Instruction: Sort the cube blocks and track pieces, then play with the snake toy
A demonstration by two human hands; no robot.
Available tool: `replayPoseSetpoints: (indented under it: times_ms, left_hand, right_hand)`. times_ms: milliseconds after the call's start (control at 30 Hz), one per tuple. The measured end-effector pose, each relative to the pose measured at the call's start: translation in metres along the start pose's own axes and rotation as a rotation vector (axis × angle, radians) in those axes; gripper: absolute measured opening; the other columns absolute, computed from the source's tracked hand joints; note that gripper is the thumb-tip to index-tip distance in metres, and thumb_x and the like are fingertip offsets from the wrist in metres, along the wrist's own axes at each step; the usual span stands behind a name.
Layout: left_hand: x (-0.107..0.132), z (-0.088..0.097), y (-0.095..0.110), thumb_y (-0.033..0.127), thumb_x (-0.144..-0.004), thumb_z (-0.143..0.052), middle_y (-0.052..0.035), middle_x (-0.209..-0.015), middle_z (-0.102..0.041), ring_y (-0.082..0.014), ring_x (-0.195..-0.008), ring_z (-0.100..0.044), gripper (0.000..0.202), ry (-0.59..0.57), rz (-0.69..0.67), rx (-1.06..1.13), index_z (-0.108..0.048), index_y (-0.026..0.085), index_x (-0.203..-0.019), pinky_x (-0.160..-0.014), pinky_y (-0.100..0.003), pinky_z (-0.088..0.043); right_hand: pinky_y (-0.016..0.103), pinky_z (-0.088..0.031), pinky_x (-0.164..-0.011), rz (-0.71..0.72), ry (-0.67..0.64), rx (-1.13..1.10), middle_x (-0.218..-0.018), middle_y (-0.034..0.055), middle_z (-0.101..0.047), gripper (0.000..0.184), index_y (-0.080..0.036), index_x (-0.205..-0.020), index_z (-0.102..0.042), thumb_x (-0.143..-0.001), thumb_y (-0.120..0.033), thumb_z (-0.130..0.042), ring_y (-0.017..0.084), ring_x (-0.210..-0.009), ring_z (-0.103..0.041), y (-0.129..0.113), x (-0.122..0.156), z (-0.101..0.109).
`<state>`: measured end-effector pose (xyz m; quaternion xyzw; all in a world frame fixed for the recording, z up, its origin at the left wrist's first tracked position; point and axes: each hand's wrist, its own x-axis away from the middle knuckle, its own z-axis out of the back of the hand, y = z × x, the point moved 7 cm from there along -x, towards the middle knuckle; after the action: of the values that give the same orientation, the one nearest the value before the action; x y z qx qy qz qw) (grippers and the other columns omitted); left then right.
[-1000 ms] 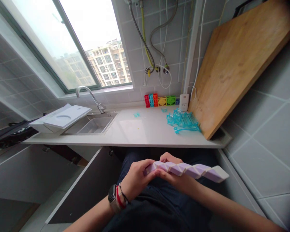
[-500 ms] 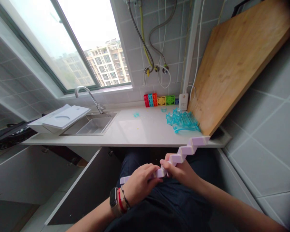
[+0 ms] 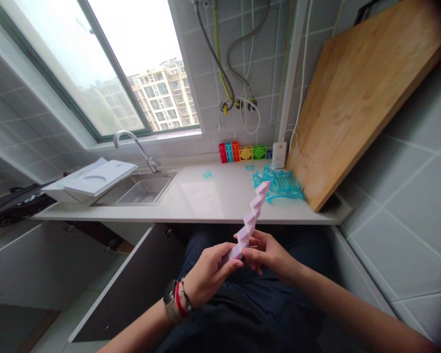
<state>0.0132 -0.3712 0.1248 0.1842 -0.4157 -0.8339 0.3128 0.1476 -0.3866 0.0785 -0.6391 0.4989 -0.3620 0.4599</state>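
Observation:
A pale purple and white snake puzzle (image 3: 250, 218) of hinged wedge pieces stands nearly upright, tilted to the right, in front of the counter edge. My left hand (image 3: 209, 274), with a watch and red band at the wrist, is closed on its lower end. My right hand (image 3: 269, 253) pinches the piece just above that end. Both hands sit over my lap, below the white counter (image 3: 206, 196).
On the counter lie a heap of clear turquoise plastic pieces (image 3: 279, 184), a row of coloured blocks (image 3: 244, 152) at the wall, and a sink (image 3: 141, 189) with a tap. A large wooden board (image 3: 356, 98) leans at the right. A cabinet door (image 3: 132, 284) hangs open below.
The puzzle's free end swung from lying flat to the right, up through a slant, to nearly upright. My hands stayed over my lap, shifting grip toward its lower end.

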Motion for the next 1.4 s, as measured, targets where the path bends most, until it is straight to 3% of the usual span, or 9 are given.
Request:
replayPoseSetpoints:
  times_ms: [67,200,367,567,733,933,1167,1267,1400]
  left_hand:
    - [0.002,-0.001,0.003,0.044,-0.099,-0.055,-0.0028,-0.089,-0.066,-0.014,-0.074,-0.051,0.035,-0.039,0.014,0.065,-0.067,0.014,-0.111,-0.068,-0.025,-0.04]
    - [0.006,-0.009,0.007,0.042,-0.094,-0.063,-0.0003,-0.081,-0.058,-0.0117,-0.07,-0.044,0.032,-0.142,0.035,0.195,-0.069,0.013,-0.107,-0.063,-0.023,-0.036]
    - [0.003,-0.017,-0.001,0.049,-0.09,-0.067,-0.0048,-0.083,-0.063,-0.012,-0.068,-0.051,0.042,-0.234,0.133,0.485,-0.068,0.01,-0.105,-0.061,-0.023,-0.041]
    - [-0.001,-0.009,-0.004,0.046,-0.091,-0.065,0.0004,-0.07,-0.058,-0.0087,-0.059,-0.039,0.037,-0.115,0.094,0.21,-0.075,0.011,-0.098,-0.052,-0.022,-0.028]
    - [0.002,-0.002,-0.004,0.024,-0.086,-0.068,0.0001,-0.078,-0.07,-0.0116,-0.067,-0.054,0.014,0.114,0.042,-0.088,-0.076,0.016,-0.095,-0.063,-0.023,-0.039]
    - [0.002,-0.001,0.003,0.017,-0.084,-0.069,-0.0015,-0.091,-0.075,-0.016,-0.082,-0.066,0.016,0.221,-0.004,-0.22,-0.073,0.019,-0.099,-0.077,-0.025,-0.047]
    - [0.002,-0.001,0.003,0.029,-0.09,-0.068,-0.0036,-0.104,-0.076,-0.0174,-0.09,-0.068,0.025,0.113,-0.003,-0.085,-0.072,0.02,-0.112,-0.081,-0.025,-0.049]
    - [0.003,-0.001,0.002,0.033,-0.092,-0.065,-0.0024,-0.099,-0.075,-0.0151,-0.082,-0.064,0.026,0.043,0.029,-0.053,-0.07,0.02,-0.115,-0.072,-0.023,-0.047]
    - [0.005,-0.004,0.005,0.039,-0.097,-0.059,-0.0007,-0.082,-0.069,-0.0126,-0.068,-0.053,0.025,-0.038,0.032,-0.148,-0.071,0.017,-0.101,-0.062,-0.023,-0.039]
  right_hand:
    - [0.018,-0.038,-0.041,-0.022,-0.021,-0.052,-0.074,-0.0024,-0.061,0.056,-0.018,-0.116,-0.063,-0.073,-0.05,-0.083,0.008,-0.05,-0.048,0.001,0.001,-0.002]
    - [0.018,-0.025,-0.039,-0.083,-0.121,-0.142,-0.056,-0.0092,-0.049,0.044,-0.02,-0.096,-0.059,-0.074,-0.049,-0.083,0.005,-0.041,-0.032,0.001,0.009,-0.012]
    - [0.018,-0.022,-0.039,-0.002,-0.087,-0.086,-0.053,-0.0089,-0.051,0.039,-0.022,-0.085,-0.049,-0.079,-0.045,-0.08,0.006,-0.04,-0.034,-0.003,0.013,-0.009]
    - [0.023,-0.021,-0.041,0.068,0.058,0.077,-0.051,-0.0087,-0.047,0.033,-0.024,-0.081,-0.045,-0.084,-0.045,-0.071,0.008,-0.04,-0.034,0.0,0.012,-0.002]
    - [0.027,-0.027,-0.05,0.272,0.288,0.493,-0.062,-0.0048,-0.042,0.034,-0.024,-0.07,-0.042,-0.083,-0.038,-0.071,0.013,-0.055,-0.038,-0.019,0.024,-0.002]
    - [0.029,-0.029,-0.05,0.354,0.348,0.697,-0.059,-0.005,-0.041,0.035,-0.024,-0.068,-0.041,-0.089,-0.041,-0.064,0.013,-0.053,-0.038,-0.027,0.031,-0.009]
    - [0.026,-0.043,-0.059,0.439,0.207,0.666,-0.079,-0.0021,-0.061,0.033,-0.023,-0.097,-0.058,-0.077,-0.04,-0.077,0.014,-0.066,-0.055,-0.04,0.024,-0.009]
    - [0.028,-0.047,-0.064,0.435,0.146,0.718,-0.084,0.0023,-0.068,0.02,-0.02,-0.091,-0.066,-0.082,-0.036,-0.073,0.017,-0.072,-0.062,-0.046,0.021,-0.009]
    - [0.028,-0.046,-0.059,0.416,0.242,0.728,-0.077,0.0024,-0.069,0.016,-0.02,-0.086,-0.067,-0.082,-0.035,-0.073,0.017,-0.065,-0.062,-0.046,0.024,-0.001]
